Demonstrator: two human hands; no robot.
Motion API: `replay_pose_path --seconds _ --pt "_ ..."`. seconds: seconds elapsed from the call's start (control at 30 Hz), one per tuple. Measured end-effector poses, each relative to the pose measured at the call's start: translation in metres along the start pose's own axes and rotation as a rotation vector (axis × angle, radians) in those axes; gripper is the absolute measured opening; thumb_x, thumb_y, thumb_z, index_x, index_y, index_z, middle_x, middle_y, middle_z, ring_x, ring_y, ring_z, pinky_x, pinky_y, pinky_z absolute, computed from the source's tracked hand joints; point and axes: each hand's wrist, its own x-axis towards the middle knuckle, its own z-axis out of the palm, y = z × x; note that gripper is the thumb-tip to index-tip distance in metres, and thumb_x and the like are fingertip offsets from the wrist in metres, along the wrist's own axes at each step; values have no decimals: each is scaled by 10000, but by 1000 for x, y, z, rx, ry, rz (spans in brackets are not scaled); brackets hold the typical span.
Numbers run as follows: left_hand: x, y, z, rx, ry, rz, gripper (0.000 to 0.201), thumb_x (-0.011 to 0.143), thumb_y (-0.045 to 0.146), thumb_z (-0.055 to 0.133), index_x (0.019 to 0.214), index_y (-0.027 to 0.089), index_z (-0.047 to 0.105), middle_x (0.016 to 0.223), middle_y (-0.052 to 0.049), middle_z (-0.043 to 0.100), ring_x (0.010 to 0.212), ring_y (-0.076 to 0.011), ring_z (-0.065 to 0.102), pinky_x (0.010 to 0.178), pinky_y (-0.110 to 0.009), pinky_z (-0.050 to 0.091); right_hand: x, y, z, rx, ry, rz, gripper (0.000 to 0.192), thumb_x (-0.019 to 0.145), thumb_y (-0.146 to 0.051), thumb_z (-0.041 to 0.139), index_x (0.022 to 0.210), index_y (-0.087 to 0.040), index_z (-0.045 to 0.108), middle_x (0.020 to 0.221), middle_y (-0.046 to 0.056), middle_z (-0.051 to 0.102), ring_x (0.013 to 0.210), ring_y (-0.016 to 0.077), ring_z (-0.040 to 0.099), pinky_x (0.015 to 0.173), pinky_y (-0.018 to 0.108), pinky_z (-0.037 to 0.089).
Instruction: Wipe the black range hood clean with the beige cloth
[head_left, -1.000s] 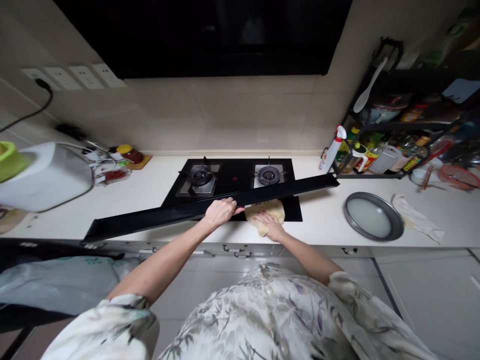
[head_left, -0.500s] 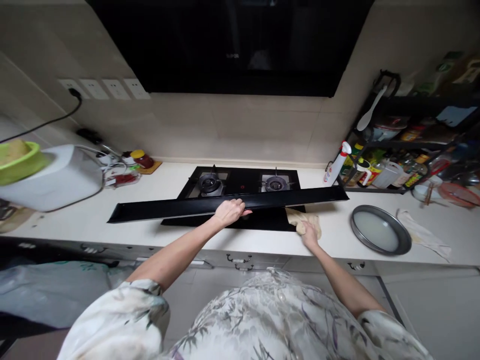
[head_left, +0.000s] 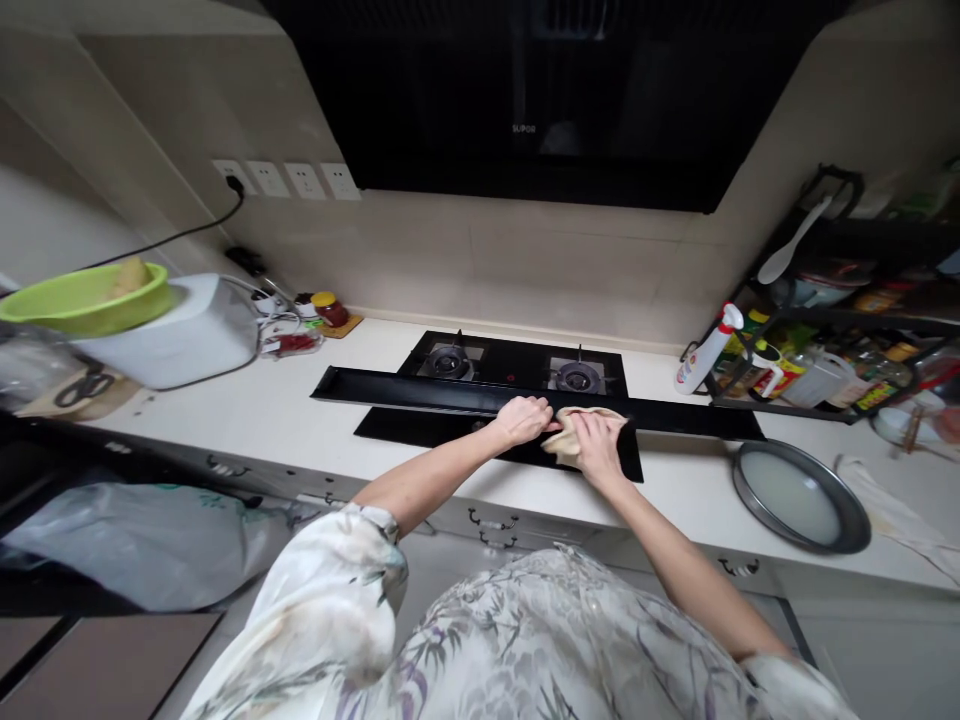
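Panel [head_left: 412, 390]: long, narrow, glossy black, trough-like with raised edges; it spans left to right above the hob, its right end near the pan. Whether it touches anything below is hard to tell.
Left hand [head_left: 525, 418]: clenched on the panel's near edge, around the middle; what lies under the palm is hidden.
Cloth [head_left: 568, 437]: soft, tan, creased; against the panel, just right of the left hand, partly covered by fingers.
Right hand [head_left: 598, 450]: grasping the cloth, fingers laid over it; the thumb is hard to make out.
Hob [head_left: 420, 428]: flat, shiny black, two round burners at the far side; the panel hides a middle strip.
Pan [head_left: 856, 515]: round, grey metal, cloudy liquid inside; right on the smooth white counter [head_left: 300, 420].
Hood [head_left: 525, 170]: dark, reflective, cut off at the top.
Rack [head_left: 832, 405]: black, far right, crowded with bottles; shadowed, cut off by the right edge.
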Motion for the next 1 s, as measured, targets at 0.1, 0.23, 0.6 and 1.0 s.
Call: replay_pose_path --seconds 0.1,0.23,0.6,1.0 --pt "-3 -1 0 24 5 26 471 1097 512 548 1050 96 762 996 -154 709 893 -272 719 604 -289 416 8 15 -7 -313 -71 -302 375 978 -116 515 1293 -135 716 1217 169 707 1160 278 582 1050 406 397" --pt "-21 -24 3 87 74 16 540 1084 587 535 969 105 750 928 -134 702 830 -243 708 587 -275 393 7 80 -52 -598 -61 -425 301 970 -137 571 1235 -131 714 1175 157 695 1086 268 553 954 382 364" --pt "-61 -102 -9 201 337 32 655 1114 640 378 823 146 694 803 -101 666 741 -218 665 556 -287 294 19 152 -150 -695 26 -156 236 924 -147 575 1130 -181 685 1177 128 671 1137 282 520 976 406 350" --pt "0 -101 -60 71 316 -63 693 1125 660 324 790 163 672 814 -103 680 658 -202 637 532 -294 217 103 9 -89 -618 211 -438 276 986 -91 504 1170 -148 701 1142 152 663 1092 279 489 984 405 316"
